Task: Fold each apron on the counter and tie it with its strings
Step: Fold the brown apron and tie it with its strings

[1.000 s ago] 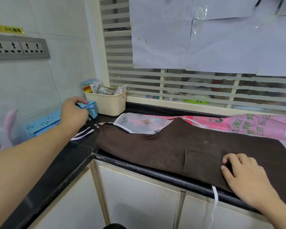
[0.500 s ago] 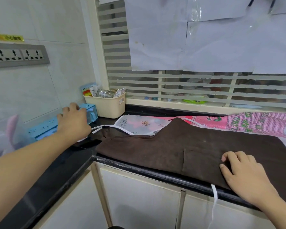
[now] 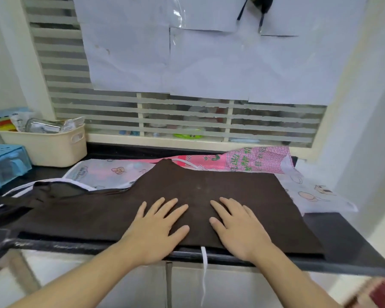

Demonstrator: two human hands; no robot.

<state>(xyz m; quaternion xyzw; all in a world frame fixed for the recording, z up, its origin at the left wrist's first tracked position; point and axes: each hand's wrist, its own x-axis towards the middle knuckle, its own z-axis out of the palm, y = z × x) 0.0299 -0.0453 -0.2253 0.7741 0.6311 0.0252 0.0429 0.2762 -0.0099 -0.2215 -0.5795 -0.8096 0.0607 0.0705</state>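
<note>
A dark brown apron point(image 3: 209, 187) lies spread flat on the black counter point(image 3: 347, 236), its neck loop and strap point(image 3: 53, 192) trailing to the left. My left hand point(image 3: 158, 225) and my right hand point(image 3: 238, 225) press flat on its near middle, fingers apart, holding nothing. Under it lie a pale apron with leaf prints point(image 3: 111, 172) and a pink checked apron point(image 3: 253, 160). A white string point(image 3: 203, 270) hangs down over the counter's front edge between my wrists.
A cream basket point(image 3: 47, 145) with packets stands at the back left, a blue plastic box point(image 3: 5, 163) beside it. White cords point(image 3: 18, 187) lie at the left. Behind the counter is a slatted window covered with paper sheets. White cabinet doors are below.
My left hand has let go of the strap at the far left and come to rest flat on the brown apron beside my right hand. The view has turned right.
</note>
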